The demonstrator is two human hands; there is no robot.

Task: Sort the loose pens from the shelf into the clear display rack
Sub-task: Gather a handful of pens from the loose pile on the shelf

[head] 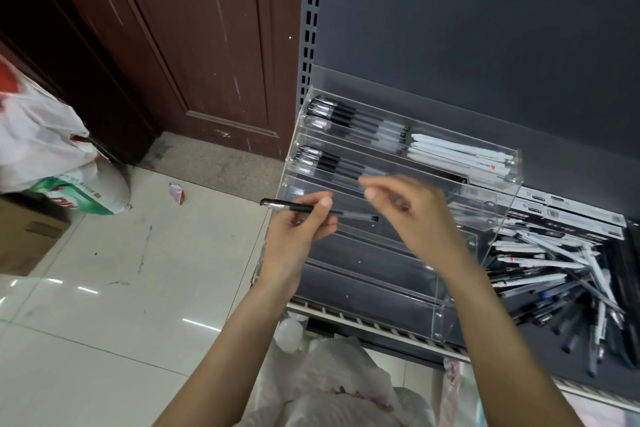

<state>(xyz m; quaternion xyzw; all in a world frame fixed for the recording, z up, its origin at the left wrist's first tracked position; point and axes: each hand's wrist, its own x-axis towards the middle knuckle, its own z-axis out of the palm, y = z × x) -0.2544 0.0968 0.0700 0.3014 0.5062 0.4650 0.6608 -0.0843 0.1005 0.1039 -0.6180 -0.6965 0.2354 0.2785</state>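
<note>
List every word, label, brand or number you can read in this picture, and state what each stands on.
None can be read for certain.
White pens in the rack: small print, too small.
Grey boxes on the shelf: barcode labels, blurred.
Green and white bag on the floor: red letters, cut off and blurred.

A single head-worn camera looks forward and steeply down from just above the person's forearms, close enough that both hands [353, 222] fill the middle of the wide-angle view. It faces the clear display rack [398, 184] on the dark shelf [540, 340], with the shelf's back panel rising at upper right, a brown door [166, 45] at upper left and tiled floor [104, 305] at lower left.
</note>
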